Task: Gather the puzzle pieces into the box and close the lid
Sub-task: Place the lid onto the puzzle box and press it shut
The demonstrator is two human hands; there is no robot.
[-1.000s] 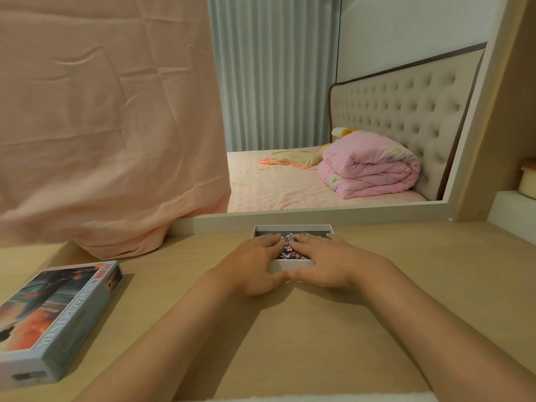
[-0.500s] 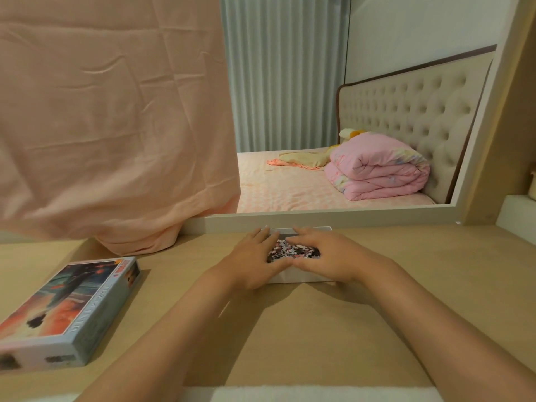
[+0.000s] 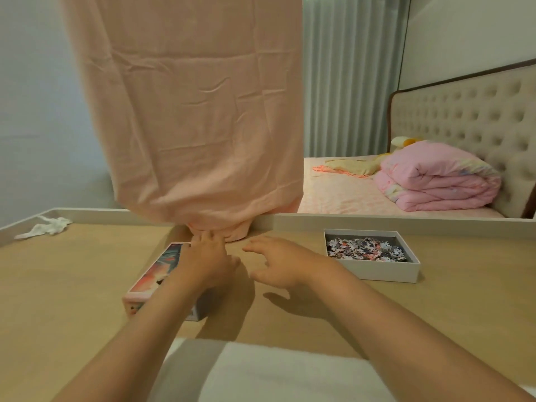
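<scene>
Hands [image 3: 204,264] off box [image 3: 377,270] (now at lid [image 3: 156,271])

Reaching forward with both arms: left grip [image 3: 206,262] laid palm-down, fingers mostly straight, right grip [image 3: 278,264] hovering close beside, fingers spread, loosely curled.

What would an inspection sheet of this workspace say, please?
Surface: pale wooden table.
Job's things: open box at right holds the pieces; lid lies at left, off the box.
Clutter: crumpled white cloth far left; pink cloth hangs down to the table's back edge.
Hands: left hand rests on the lid; right hand open over the table, holding nothing.
Cables: nothing seen.
Surroundings: bed with folded quilt; curtain.
</scene>
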